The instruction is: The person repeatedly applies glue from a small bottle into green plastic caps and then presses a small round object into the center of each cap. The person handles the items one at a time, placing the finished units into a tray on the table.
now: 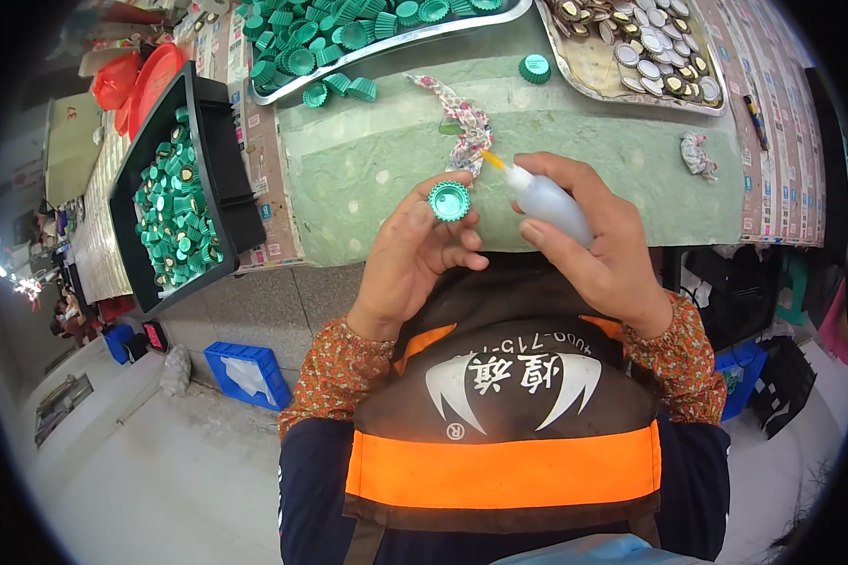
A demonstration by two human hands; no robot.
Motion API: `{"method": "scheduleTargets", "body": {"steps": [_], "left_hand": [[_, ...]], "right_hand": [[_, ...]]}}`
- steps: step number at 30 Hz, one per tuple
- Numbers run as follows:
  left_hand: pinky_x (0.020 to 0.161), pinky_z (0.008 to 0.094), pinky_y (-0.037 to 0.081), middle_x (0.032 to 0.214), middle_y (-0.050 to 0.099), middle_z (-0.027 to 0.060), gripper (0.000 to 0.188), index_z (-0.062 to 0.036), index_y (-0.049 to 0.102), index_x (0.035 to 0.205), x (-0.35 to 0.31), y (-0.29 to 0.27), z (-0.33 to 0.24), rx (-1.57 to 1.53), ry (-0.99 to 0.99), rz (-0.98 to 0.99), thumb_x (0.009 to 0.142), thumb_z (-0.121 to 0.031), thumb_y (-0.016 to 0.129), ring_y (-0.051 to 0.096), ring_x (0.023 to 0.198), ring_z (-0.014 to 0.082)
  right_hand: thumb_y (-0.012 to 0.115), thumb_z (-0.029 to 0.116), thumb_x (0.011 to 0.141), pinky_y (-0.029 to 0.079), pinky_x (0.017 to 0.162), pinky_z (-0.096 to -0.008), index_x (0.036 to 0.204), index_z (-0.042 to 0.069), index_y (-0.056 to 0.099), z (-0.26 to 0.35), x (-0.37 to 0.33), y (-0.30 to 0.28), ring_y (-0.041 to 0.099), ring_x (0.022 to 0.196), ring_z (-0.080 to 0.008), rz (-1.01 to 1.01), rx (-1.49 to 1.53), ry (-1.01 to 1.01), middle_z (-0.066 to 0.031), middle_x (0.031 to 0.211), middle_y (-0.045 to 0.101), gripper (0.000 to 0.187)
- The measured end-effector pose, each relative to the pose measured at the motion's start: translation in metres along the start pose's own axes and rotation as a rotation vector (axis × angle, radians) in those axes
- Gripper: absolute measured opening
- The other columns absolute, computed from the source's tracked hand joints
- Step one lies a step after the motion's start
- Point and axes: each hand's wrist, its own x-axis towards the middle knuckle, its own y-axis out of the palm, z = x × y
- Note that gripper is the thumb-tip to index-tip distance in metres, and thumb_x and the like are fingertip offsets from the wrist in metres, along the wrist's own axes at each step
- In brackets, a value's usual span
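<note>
Between the thumb and fingers of my left hand (398, 256) is a green crimped bottle cap (449, 201), its hollow side facing up. My right hand (605, 231) grips a translucent squeeze bottle (554, 207) of pale liquid. Its orange nozzle points up and left, above and apart from the cap. Just beyond both hands, a twisted floral cloth strip (473, 122) lies on the green-covered table (349, 179). One loose green cap (534, 68) rests farther back, between two metal trays.
The back-left metal tray (396, 40) is heaped with green caps. Small round discs fill the back-right tray (622, 98). A black bin (233, 174) of green caps tilts at the left edge. A pen (756, 122) and crumpled cloth (697, 155) lie right; a blue crate (278, 381) stands on the floor.
</note>
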Motion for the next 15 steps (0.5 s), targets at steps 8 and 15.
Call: {"method": "scheduleTargets", "body": {"steps": [8, 15], "left_hand": [[0.086, 0.0362, 0.063, 0.116, 0.060, 0.0112, 0.062, -0.0006, 0.038, 0.152, 0.000, 0.000, -0.001, -0.055, -0.046, 0.033, 0.106, -0.037, 0.055, 0.063, 0.097, 0.0163], [0.088, 0.0367, 0.061, 0.116, 0.062, 0.0116, 0.063, -0.0007, 0.038, 0.153, -0.001, 0.000, -0.003, -0.013, -0.080, 0.050, 0.106, -0.040, 0.055, 0.063, 0.096, 0.0153]], "right_hand": [[0.080, 0.008, 0.083, 0.054, 0.071, -0.0314, 0.117, 0.000, 0.062, 0.009, -0.014, -0.009, 0.072, 0.086, -0.0224, 0.045, -0.096, -0.112, -0.0168, 0.111, 0.069, 0.039], [0.083, 0.008, 0.080, 0.053, 0.061, -0.0332, 0.106, 0.001, 0.066, 0.007, -0.012, -0.005, 0.071, 0.069, -0.0255, 0.028, -0.141, -0.247, -0.0126, 0.086, 0.072, 0.031]]}}
